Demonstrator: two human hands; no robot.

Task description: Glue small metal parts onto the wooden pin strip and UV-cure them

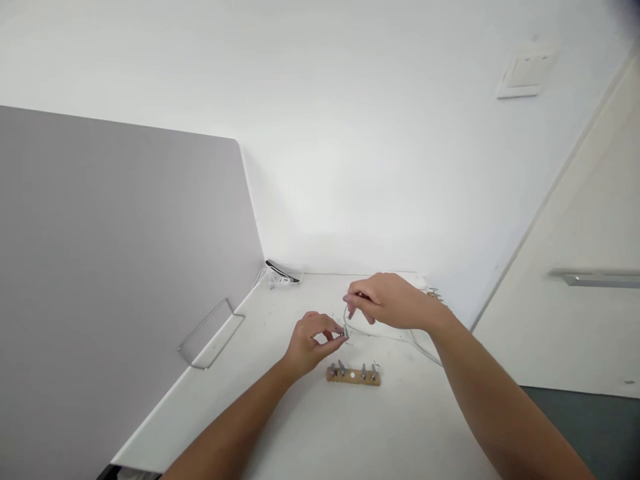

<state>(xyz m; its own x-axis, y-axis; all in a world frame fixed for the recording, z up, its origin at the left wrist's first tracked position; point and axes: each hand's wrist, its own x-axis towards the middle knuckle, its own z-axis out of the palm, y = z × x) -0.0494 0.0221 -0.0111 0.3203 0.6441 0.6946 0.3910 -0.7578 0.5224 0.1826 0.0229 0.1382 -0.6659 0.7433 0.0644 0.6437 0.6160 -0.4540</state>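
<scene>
My left hand (pixel 311 343) pinches a small metal piece (pixel 345 331) at the end of a thin white wire (pixel 385 335), just above the white table (pixel 380 427). My right hand (pixel 387 301) hovers a little behind it, fingers closed on the same wire near its bend. The wire trails off to the right under my right wrist. In front of both hands lies a small wooden block (pixel 353 377) with several metal pins standing upright in it.
A grey partition (pixel 115 267) with a metal bracket (pixel 210 333) bounds the table's left side. A dark clip with a white cable (pixel 281 273) lies in the back corner. A white wall stands behind; a door with a metal handle (pixel 595 277) is at right.
</scene>
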